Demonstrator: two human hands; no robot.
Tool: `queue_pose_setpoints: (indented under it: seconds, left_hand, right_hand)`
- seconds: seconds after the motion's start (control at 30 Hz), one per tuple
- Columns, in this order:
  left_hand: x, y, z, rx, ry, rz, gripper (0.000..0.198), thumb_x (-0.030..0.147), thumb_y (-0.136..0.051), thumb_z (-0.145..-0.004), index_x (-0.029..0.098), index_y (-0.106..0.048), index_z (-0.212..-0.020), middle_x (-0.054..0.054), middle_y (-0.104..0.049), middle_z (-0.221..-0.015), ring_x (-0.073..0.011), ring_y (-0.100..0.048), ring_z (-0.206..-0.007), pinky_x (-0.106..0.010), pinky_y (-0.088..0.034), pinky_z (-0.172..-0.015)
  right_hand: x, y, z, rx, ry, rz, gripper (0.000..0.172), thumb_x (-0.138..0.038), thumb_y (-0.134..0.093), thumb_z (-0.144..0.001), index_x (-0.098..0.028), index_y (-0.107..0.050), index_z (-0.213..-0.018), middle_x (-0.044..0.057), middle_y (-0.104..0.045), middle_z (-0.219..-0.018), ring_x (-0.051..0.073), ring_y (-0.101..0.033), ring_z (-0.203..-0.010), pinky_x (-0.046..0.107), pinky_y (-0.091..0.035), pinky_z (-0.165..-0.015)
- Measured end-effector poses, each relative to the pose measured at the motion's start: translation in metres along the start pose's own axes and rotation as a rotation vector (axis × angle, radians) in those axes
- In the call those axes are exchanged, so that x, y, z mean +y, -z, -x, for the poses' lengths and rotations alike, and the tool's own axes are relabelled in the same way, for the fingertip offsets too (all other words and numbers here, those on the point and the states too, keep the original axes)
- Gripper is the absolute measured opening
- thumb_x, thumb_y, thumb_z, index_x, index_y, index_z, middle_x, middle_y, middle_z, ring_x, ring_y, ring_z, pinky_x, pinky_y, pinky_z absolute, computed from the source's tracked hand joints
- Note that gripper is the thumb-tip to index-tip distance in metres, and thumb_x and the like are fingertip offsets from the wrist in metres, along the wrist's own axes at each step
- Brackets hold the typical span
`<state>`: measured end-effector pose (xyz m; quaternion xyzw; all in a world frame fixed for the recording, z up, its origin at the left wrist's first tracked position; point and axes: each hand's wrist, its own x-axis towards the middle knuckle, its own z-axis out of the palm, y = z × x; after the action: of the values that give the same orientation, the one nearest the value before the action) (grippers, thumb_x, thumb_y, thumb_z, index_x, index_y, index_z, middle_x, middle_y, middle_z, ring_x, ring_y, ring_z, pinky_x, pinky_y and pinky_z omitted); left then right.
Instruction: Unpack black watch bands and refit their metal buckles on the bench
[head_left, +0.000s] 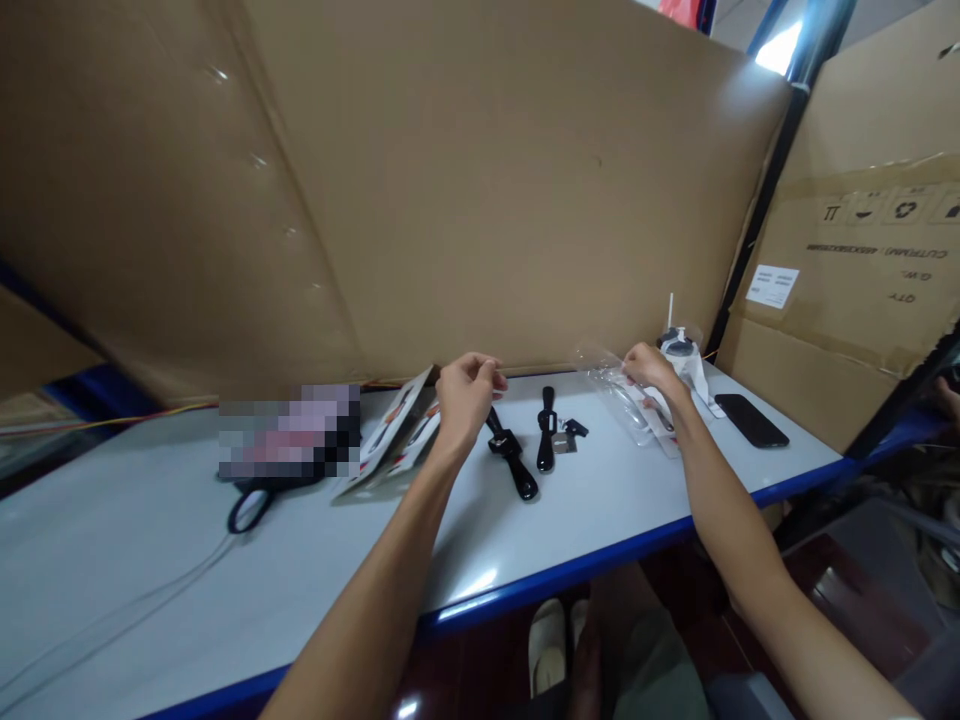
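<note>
My left hand (465, 395) hovers with its fingers curled over the end of a black watch (511, 455) that lies on the white table (585, 520). A second black watch (546, 430) lies just to its right, beside a small black tag (570, 432). My right hand (651, 368) reaches to the back right and pinches a clear plastic bag (622, 395) that rests on a stack of similar packaging. Printed cards (394, 435) lie to the left of my left hand.
A black phone (750, 420) lies near the right end of the table, behind it a pump bottle (679, 350). A blurred object with a black cord (251, 505) sits at the left. Tall cardboard sheets (450, 180) wall the back; cartons (862, 280) stand at the right.
</note>
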<state>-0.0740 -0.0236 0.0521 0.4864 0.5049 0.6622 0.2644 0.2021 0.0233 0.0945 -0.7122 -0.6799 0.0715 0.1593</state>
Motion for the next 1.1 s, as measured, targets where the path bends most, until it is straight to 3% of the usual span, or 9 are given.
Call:
queue_pose_setpoints:
  seconds: [0.2, 0.4, 0.7, 0.9, 1.1]
  left_hand:
    - [-0.003, 0.0, -0.002, 0.021, -0.02, 0.024, 0.013, 0.03, -0.058, -0.073, 0.018, -0.065, -0.072, -0.002, -0.063, -0.056, -0.0139, -0.061, -0.052, -0.021, -0.05, -0.049]
    - [-0.003, 0.0, -0.002, 0.014, -0.017, 0.008, 0.013, 0.029, -0.059, -0.073, 0.018, -0.066, -0.071, -0.002, -0.063, -0.055, -0.0136, -0.059, -0.049, -0.022, -0.049, -0.048]
    - [-0.007, 0.002, -0.005, 0.021, -0.054, -0.01, 0.013, 0.028, -0.058, -0.073, 0.019, -0.066, -0.071, -0.002, -0.062, -0.053, -0.0133, -0.057, -0.047, -0.022, -0.048, -0.047]
    - [-0.006, 0.001, -0.004, 0.006, -0.042, -0.021, 0.012, 0.028, -0.06, -0.076, 0.019, -0.066, -0.071, -0.002, -0.062, -0.054, -0.0137, -0.058, -0.047, -0.022, -0.049, -0.048]
    - [-0.007, 0.001, -0.004, 0.003, -0.031, -0.012, 0.009, 0.027, -0.062, -0.075, 0.019, -0.064, -0.072, -0.001, -0.062, -0.053, -0.014, -0.057, -0.047, -0.023, -0.048, -0.049]
  right_hand:
    - [-0.002, -0.005, 0.0, -0.057, -0.102, 0.028, 0.019, -0.018, -0.064, -0.087, -0.013, -0.082, -0.091, 0.015, -0.08, -0.088, 0.023, -0.076, -0.077, 0.026, -0.052, -0.069]
    - [-0.004, -0.003, 0.006, 0.034, -0.137, 0.153, 0.033, -0.018, -0.064, -0.09, -0.012, -0.078, -0.12, 0.024, -0.074, -0.122, 0.032, -0.071, -0.118, 0.03, -0.053, -0.084]
    - [-0.002, -0.007, 0.006, -0.111, -0.151, 0.134, 0.033, -0.02, -0.062, -0.091, -0.012, -0.078, -0.119, 0.021, -0.079, -0.104, 0.03, -0.077, -0.1, 0.033, -0.054, -0.084]
    - [-0.003, -0.014, 0.001, -0.174, -0.131, 0.19, 0.036, -0.028, -0.071, -0.088, -0.013, -0.077, -0.121, 0.02, -0.077, -0.117, 0.032, -0.075, -0.106, 0.033, -0.055, -0.084]
    - [0.002, -0.021, -0.004, -0.102, -0.135, 0.171, 0.043, -0.027, -0.068, -0.091, -0.013, -0.072, -0.132, 0.022, -0.071, -0.132, 0.031, -0.069, -0.123, 0.031, -0.053, -0.089]
